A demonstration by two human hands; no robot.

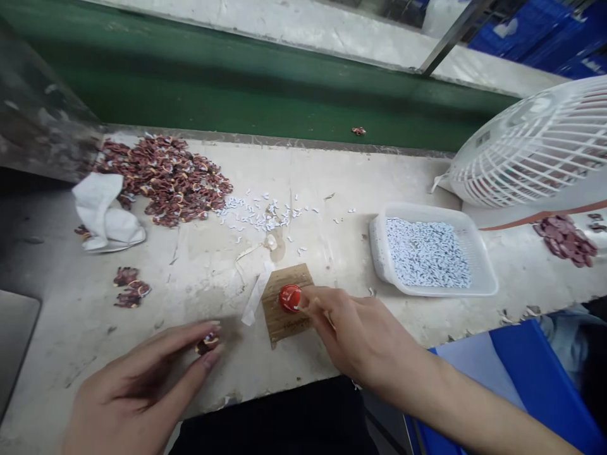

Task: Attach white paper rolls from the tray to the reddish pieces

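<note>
While my left hand point(142, 385) rests low on the worn pale worktable point(199, 278), its fingertips point(211, 357) pinch a small dark red piece with a pale mark point(207, 343), held just above the table surface. My right hand point(360, 341) reaches in from the right, its fingers pressed together at the edge of a round bright red cap point(289, 297), which sits on a small square brown wooden block point(284, 309) near the front middle of the table. A strip of white paper point(258, 291) lies against the block's left side. Farther back on the left is a large heap of dark red pieces point(165, 177), with a crumpled white cloth point(104, 215) beside it and scattered small white bits point(260, 215) to its right. A shallow white plastic tray point(484, 278) filled with white bits stands to the right of the block, well apart from my hands. Behind it, a white electric fan point(535, 145) leans at the table's right end, near another small pile of dark red pieces point(564, 240).
</note>
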